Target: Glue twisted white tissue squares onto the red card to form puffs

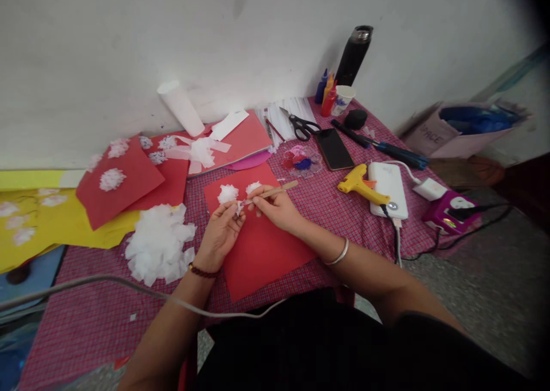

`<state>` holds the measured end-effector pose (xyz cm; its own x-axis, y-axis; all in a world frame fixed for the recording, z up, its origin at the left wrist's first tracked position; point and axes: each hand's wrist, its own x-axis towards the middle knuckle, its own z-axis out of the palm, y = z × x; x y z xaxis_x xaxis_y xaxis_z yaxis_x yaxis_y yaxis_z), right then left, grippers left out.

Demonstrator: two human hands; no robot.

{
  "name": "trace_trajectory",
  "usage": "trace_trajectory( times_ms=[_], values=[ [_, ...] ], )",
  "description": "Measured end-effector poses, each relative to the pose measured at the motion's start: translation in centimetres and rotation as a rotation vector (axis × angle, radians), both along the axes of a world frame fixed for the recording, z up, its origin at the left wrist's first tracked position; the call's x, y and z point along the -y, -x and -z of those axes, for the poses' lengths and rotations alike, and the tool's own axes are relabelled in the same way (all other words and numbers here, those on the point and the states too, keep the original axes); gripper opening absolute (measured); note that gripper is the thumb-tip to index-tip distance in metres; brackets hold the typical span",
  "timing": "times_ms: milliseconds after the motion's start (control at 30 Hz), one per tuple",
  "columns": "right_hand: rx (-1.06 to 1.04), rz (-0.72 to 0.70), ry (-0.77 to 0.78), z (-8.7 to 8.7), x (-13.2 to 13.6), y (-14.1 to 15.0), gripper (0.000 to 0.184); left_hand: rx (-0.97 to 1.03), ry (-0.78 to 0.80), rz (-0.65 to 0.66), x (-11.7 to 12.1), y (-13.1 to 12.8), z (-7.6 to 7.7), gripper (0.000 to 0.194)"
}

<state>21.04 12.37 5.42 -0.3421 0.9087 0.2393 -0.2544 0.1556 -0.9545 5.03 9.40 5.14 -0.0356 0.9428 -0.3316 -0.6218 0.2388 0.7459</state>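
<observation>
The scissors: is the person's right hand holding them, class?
No, the right hand holds a thin stick-like tool, while the scissors lie near the dark phone.

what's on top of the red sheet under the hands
Two white puffs sit on the red sheet, one partly behind the right hand. What lies beneath that hand and the left hand is covered.

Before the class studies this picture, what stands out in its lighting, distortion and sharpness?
Head view: soft light, with a faint shadow beside the black bottle; head view: top-right corner darkened, pink bag looking stretched towards the edge; head view: small white piece at the left hand too small to make out clearly.
</observation>
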Motion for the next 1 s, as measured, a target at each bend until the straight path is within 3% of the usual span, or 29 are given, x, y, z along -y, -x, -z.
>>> trace_trajectory(
  times_ms=[233, 333, 433, 533, 600, 767, 900, 1000],
  values=[
    [0.065, 0.094, -0.016, -0.2, 0.3, -0.1, 0.024, -0.192, -0.142, 0.020, 0.5, -0.2, -0.5, 0.011],
    [0.047, 0.119, 0.018, -0.1, 0.4, 0.1, 0.021, -0.248, -0.140, 0.050, 0.6, -0.5, -0.7, 0.011],
    [-0.075, 0.025, 0.135, -0.2, 0.1, -0.1, 0.013, -0.247, -0.103, 0.099, 0.0, -0.6, -1.3, 0.014],
    [-0.164, -0.087, 0.172, -0.8, -0.8, -0.9, 0.019, -0.225, -0.057, 0.158, -1.5, -0.5, -2.5, 0.018],
    [-0.179, -0.043, 0.149, -1.2, -1.5, -1.4, 0.022, -0.214, -0.051, 0.202, -2.6, -0.8, -3.5, 0.018],
    [-0.313, 0.155, 0.226, -1.5, -2.2, -2.1, 0.020, -0.362, -0.287, 0.225, -4.0, -3.0, -5.1, 0.013],
    [-0.461, 0.094, 0.448, -1.9, -2.1, -2.2, 0.008, -0.624, -0.485, 0.222, -4.2, -3.7, -5.5, 0.007],
    [-0.479, 0.016, 0.462, -1.9, -2.3, -2.4, 0.010, -0.649, -0.464, 0.199, -4.9, -3.1, -5.3, 0.009]
  ],
)
